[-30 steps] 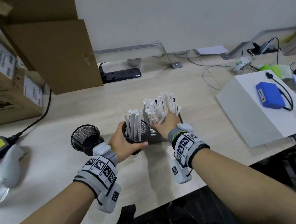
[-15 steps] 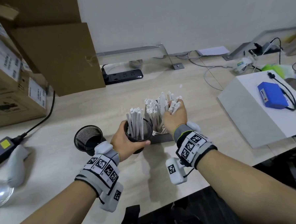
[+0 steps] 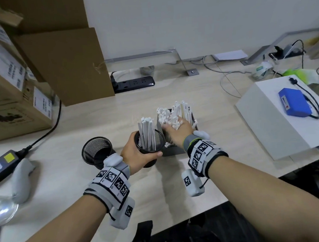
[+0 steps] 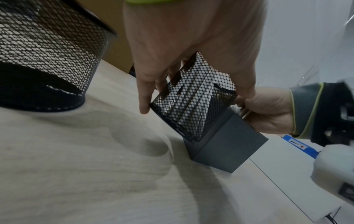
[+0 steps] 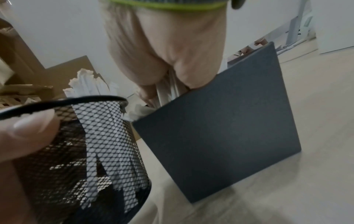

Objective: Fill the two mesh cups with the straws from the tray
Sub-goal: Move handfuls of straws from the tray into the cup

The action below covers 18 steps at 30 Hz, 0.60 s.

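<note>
**Gathering another bunch of straws**

Head: left hand [image 3: 138, 155] grips a part-filled mesh cup [image 3: 150, 142]; the second cup [image 3: 97, 150] stands empty beside it.

Left wrist: the held cup is tilted against the grey tray [image 4: 228, 141].

Right wrist: right hand [image 5: 168, 50] closes on tray straws [image 5: 168, 91]; next, lift them into the cup.

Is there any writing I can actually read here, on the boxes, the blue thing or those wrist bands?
No text reads clearly.
Cardboard boxes: white labels with dark print, too small and blurred.
Blue pack: small white sticker with a red dot, unreadable.
Wrist bands: black-and-white square code patterns with tiny marks beside them, too small to read.
Power adapter: yellow and white stickers, nothing legible.
</note>
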Each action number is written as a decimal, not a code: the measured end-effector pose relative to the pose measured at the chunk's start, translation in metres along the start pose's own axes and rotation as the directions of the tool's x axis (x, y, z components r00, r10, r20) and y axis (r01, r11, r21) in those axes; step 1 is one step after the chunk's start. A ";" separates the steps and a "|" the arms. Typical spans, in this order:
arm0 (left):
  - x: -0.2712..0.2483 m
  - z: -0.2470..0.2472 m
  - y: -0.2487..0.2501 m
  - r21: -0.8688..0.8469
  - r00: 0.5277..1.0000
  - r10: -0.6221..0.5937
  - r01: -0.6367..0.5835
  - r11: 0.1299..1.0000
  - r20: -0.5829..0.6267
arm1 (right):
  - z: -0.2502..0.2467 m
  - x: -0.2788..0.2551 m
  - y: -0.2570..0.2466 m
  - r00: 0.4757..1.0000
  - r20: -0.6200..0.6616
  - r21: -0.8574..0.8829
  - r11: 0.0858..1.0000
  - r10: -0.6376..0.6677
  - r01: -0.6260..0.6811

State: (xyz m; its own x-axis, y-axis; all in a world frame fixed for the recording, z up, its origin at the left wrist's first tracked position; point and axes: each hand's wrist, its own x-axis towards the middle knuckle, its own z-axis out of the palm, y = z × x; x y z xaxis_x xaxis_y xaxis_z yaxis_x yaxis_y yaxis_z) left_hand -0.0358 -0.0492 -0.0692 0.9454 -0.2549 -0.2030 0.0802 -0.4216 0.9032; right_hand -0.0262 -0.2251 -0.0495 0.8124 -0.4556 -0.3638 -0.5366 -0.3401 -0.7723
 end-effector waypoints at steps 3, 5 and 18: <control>0.000 -0.003 0.002 -0.002 1.000 0.003 -0.003 1.000 0.004 | -0.003 0.000 -0.006 0.998 -0.064 0.072 0.997 -0.011 0.016; 0.001 -0.004 0.003 -0.004 1.000 0.008 -0.008 1.000 0.004 | -0.009 0.000 -0.012 0.996 -0.076 0.133 0.989 -0.053 0.063; 0.002 0.003 0.009 0.070 0.998 0.058 -0.061 0.996 0.035 | -0.046 0.005 -0.042 0.952 -0.282 0.417 0.878 -0.119 0.233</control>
State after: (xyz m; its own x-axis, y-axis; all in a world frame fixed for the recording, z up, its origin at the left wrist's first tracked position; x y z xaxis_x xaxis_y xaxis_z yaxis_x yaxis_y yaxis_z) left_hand -0.0337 -0.0558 -0.0626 0.9369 -0.3093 -0.1630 0.0003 -0.4653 0.8851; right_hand -0.0096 -0.2506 0.0052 0.7732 -0.6249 -0.1077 -0.1864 -0.0617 -0.9805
